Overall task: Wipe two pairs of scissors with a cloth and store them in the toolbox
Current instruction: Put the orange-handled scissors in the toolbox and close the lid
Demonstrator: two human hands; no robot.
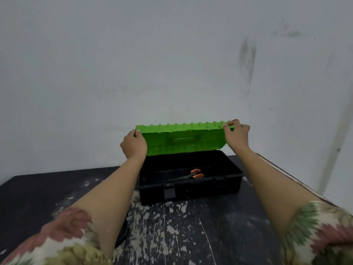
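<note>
Centrally, the black toolbox stood on the table, its green lid raised upright and gripped at both ends by the left hand and right hand; orange-handled scissors lay inside.

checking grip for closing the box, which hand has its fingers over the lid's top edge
The right hand: its fingers hook over the green lid's top corner. The left hand grips the lid's side edge, lower down.

Lid between the hands: smooth green plastic. Box below: black plastic, slightly glossy. Table: dark, worn, flaking finish. Sleeves: patterned cloth.
</note>
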